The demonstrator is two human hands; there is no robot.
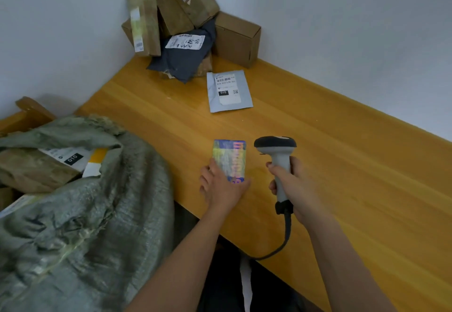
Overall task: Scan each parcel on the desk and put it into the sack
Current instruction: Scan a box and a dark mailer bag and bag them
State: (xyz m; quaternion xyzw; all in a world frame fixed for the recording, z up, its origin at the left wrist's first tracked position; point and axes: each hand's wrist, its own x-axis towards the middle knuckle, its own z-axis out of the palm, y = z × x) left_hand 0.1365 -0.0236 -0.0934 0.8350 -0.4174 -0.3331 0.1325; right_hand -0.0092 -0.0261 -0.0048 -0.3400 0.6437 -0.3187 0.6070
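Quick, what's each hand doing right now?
Left hand: fingers on the colourful parcel on the desk; a real grip cannot be told.
Right hand: grips the scanner.

Soft, even indoor light, fairly bright, no hard shadows. Faint sheen on worktop (pixel 318 140) near grey mailer (pixel 228 91). Colourful parcel (pixel 231 157) smeared with motion blur, print unreadable. Left hand (pixel 220 187) slightly soft too. Sack (pixel 85 214) dimmer at lower left. Wide-angle bend curves worktop edge and walls toward frame corners. Overall compression softness.
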